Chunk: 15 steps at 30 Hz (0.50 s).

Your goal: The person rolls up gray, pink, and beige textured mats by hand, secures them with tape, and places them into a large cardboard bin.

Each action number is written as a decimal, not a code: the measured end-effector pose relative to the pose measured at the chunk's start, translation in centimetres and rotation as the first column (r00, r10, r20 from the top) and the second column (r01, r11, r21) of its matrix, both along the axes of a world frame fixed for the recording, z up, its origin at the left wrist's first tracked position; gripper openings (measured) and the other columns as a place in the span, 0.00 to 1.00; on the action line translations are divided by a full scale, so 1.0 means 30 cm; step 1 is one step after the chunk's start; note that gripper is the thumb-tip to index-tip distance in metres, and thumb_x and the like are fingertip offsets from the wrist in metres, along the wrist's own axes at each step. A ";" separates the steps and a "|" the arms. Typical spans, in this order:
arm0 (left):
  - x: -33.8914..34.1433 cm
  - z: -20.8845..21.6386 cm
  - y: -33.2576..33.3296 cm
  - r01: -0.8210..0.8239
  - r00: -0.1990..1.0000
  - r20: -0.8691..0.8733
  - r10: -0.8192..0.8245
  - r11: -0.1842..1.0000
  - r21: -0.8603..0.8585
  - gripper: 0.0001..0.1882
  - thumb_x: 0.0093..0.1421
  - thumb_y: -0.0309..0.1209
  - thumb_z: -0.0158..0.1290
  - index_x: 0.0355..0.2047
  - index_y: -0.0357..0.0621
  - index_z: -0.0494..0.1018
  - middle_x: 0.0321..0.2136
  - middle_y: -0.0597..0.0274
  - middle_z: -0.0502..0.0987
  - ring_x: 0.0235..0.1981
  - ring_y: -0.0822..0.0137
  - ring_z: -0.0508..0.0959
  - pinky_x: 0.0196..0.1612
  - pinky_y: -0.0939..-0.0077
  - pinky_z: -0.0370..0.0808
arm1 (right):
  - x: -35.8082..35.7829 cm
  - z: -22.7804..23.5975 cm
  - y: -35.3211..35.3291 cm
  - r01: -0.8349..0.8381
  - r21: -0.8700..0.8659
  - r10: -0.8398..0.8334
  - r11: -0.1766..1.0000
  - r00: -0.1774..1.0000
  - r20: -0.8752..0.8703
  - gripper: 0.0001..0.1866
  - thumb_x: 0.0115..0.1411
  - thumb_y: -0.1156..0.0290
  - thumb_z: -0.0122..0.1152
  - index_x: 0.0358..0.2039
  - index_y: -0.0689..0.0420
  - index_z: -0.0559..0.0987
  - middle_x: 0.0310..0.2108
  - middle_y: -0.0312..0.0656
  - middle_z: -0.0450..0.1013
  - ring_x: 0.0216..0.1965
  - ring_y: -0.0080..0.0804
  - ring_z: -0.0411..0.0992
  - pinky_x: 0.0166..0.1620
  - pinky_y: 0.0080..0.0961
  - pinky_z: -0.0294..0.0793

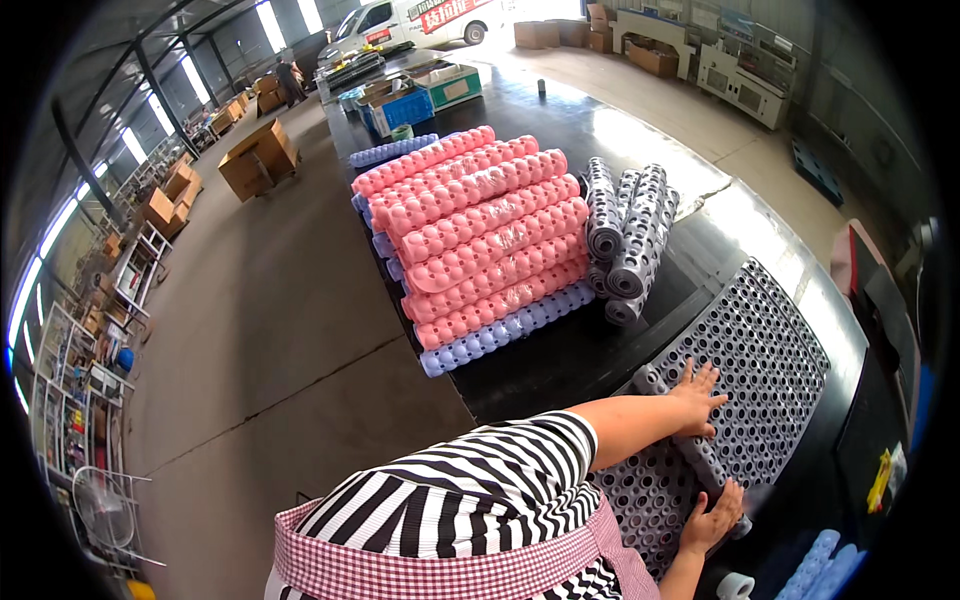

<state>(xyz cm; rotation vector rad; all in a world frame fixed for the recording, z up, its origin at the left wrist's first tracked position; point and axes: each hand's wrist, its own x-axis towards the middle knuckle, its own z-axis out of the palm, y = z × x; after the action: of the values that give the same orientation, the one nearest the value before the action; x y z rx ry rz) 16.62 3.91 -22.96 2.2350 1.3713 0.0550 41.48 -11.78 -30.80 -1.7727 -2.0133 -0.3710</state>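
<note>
A grey bath mat (765,365) dotted with round holes lies spread on the black table. Its near edge is curled into a thin roll (708,462). My left hand (697,400) rests on the mat beside the far end of this roll, fingers spread. My right hand (712,518) is at the roll's near end, fingers stretched out and touching it. Grey holed matting (648,505) also lies on the table on my side of the roll, partly hidden by my arm and apron.
Pink rolled mats (490,240) are stacked on the table (540,375), with blue-violet rolls (510,328) beneath. Several grey rolls (635,235) lie beside them. A tape roll (735,586), blue rolls (822,570) and a yellow tool (880,482) are at the near right. A blue crate (402,110) stands farther off.
</note>
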 end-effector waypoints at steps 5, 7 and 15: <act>-0.013 -0.170 0.000 0.100 0.924 0.286 -0.253 0.883 0.460 0.21 0.58 0.41 0.60 0.49 0.46 0.76 0.53 0.52 0.72 0.58 0.50 0.69 0.62 0.56 0.65 | -0.005 0.028 0.081 0.025 -0.235 -0.032 0.972 0.999 -0.024 0.35 0.69 0.40 0.47 0.63 0.56 0.70 0.66 0.51 0.64 0.70 0.51 0.56 0.71 0.53 0.47; -0.006 -0.185 -0.072 0.161 0.912 0.252 -0.323 0.849 0.504 0.17 0.57 0.38 0.60 0.45 0.45 0.77 0.45 0.56 0.74 0.51 0.54 0.72 0.57 0.58 0.68 | 0.044 0.006 0.120 0.049 -0.254 -0.060 0.966 0.998 -0.036 0.34 0.69 0.40 0.48 0.62 0.55 0.71 0.67 0.51 0.63 0.70 0.52 0.56 0.71 0.52 0.48; 0.002 -0.162 -0.073 0.121 0.966 0.162 -0.201 0.906 0.406 0.46 0.56 0.56 0.61 0.67 0.41 0.63 0.66 0.46 0.63 0.71 0.48 0.56 0.73 0.44 0.43 | 0.151 0.019 0.322 0.010 -0.278 -0.061 0.961 0.982 -0.178 0.26 0.66 0.55 0.59 0.59 0.56 0.73 0.67 0.52 0.61 0.69 0.54 0.57 0.69 0.47 0.53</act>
<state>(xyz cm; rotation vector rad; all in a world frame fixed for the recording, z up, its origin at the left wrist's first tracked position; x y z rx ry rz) 16.68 1.72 -27.83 2.5796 1.1363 0.5280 46.02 -2.12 -30.23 -1.9290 -1.9778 0.0689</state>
